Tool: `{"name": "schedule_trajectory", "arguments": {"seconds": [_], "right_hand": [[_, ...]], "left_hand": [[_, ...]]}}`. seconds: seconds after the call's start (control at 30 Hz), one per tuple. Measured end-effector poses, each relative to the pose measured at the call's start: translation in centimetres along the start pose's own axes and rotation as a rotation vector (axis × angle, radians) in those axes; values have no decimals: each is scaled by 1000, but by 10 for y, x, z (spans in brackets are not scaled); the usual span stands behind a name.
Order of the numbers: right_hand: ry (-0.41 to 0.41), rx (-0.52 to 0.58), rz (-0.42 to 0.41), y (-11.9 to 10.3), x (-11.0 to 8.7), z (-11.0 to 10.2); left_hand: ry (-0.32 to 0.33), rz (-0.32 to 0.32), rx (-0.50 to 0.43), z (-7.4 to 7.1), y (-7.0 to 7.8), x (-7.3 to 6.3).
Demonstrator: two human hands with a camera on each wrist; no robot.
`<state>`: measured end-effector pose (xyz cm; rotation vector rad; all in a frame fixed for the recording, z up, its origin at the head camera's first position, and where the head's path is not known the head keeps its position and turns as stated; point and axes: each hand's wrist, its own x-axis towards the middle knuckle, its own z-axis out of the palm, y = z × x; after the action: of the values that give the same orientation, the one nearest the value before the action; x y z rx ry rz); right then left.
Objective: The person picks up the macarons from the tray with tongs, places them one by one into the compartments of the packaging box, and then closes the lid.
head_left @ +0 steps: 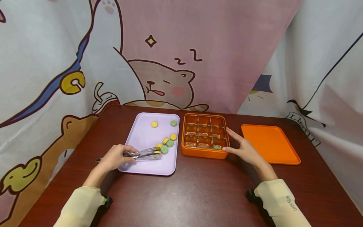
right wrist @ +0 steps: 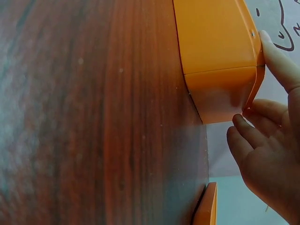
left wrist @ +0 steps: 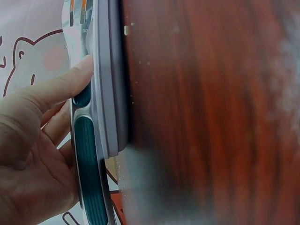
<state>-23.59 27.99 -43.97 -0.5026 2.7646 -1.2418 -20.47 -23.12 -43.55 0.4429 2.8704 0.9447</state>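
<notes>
My left hand [head_left: 116, 156] grips a pair of metal tongs [head_left: 146, 153] between thumb and fingers, low over the lilac tray [head_left: 141, 132]. Teal inlays show on the tongs' handles [left wrist: 89, 164] in the left wrist view. At their tips a yellow round piece [head_left: 157, 152] shows through the metal, and I cannot tell whether it is pinched. Beside the tips lies a green round piece [head_left: 164, 149]. With fingers fairly straight, my right hand [head_left: 244, 149] touches the near right corner of the orange box [head_left: 204, 153]. A green piece [head_left: 217, 147] sits in the box's near right compartment.
Several more yellow and green pieces lie on the tray, including a yellow one [head_left: 154, 124] and a green one [head_left: 173, 123] toward the back. A clear divider [head_left: 203, 125] splits the box into compartments. Right of it, an orange lid [head_left: 269, 143] lies flat on the brown table [head_left: 198, 195].
</notes>
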Motion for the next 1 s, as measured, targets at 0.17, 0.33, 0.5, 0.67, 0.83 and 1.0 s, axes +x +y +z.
{"name": "schedule_trajectory", "arguments": {"seconds": [0.17, 0.33, 0.5, 0.67, 0.83, 1.0], "right_hand": [[1, 0, -6, 1, 0, 0], [-2, 8, -8, 3, 1, 2], [-8, 11, -5, 4, 1, 2], [-9, 13, -13, 4, 2, 1], [-16, 23, -10, 5, 2, 1], [-16, 21, -7, 4, 2, 0]], "left_hand": [[5, 0, -2, 0, 0, 0], [8, 6, -22, -1, -2, -2], [11, 14, -37, -1, -2, -2], [20, 6, -62, -2, -2, 0], [26, -12, -69, -2, -1, 4], [35, -18, -61, -3, 3, 7]]}}
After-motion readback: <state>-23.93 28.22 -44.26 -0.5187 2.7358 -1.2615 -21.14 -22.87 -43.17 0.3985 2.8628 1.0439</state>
